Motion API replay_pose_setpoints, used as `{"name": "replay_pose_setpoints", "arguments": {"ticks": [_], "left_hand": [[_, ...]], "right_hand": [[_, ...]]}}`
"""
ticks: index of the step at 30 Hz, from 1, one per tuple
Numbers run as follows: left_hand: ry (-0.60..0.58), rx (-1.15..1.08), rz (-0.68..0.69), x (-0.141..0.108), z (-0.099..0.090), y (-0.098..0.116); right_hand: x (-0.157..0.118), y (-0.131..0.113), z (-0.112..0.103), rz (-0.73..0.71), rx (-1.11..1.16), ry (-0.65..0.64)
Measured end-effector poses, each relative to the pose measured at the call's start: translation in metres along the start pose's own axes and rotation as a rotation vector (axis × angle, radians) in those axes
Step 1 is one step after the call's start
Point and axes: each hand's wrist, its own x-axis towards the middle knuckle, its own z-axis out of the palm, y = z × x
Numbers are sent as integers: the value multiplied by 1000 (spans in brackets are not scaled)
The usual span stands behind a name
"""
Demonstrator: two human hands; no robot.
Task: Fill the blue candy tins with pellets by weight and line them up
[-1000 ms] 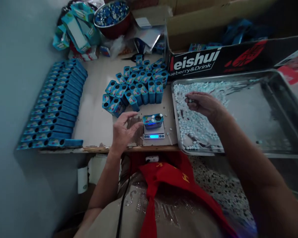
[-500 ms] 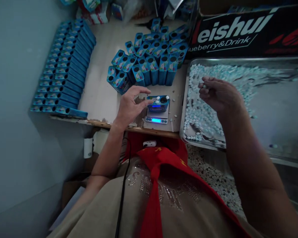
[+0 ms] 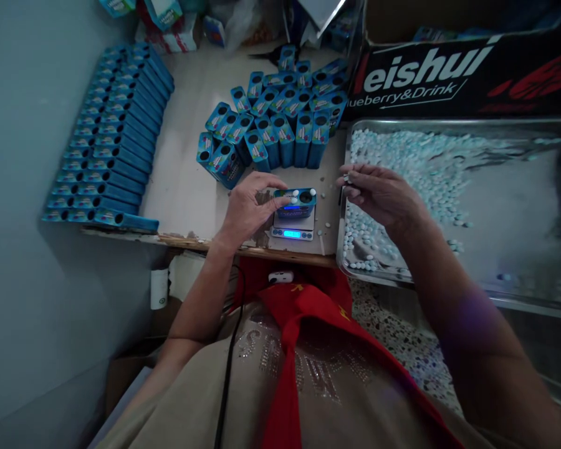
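A blue box with a round dark opening stands on a small scale with a lit display. A few white candies lie on top of the box. My left hand is at the box's left end, thumb and forefinger apart, the thumb tip by the candies; nothing shows in its grasp. Over the left edge of the metal tray, my right hand pinches small pale candies between its fingertips, to the right of the box. Pale blue and white candies are spread across the tray.
Stacked blue boxes form rows at the left of the table. Several more with round openings stand behind the scale. A black carton is behind the tray. Loose candies lie right of the scale.
My right hand has moved left from above the candies toward the tray's left edge, keeping its fingers pinched. My left hand stays by the box. The whole view has shifted slightly.
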Motion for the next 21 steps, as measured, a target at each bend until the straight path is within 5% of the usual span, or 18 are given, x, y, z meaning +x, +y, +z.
{"name": "replay_pose_setpoints", "arguments": {"ticks": [12, 21], "left_hand": [[-39, -30, 65, 16, 29, 13], [-98, 120, 237, 28, 44, 7]], "right_hand": [[6, 5, 25, -219, -362, -152], [-2, -4, 8, -173, -194, -101]]}}
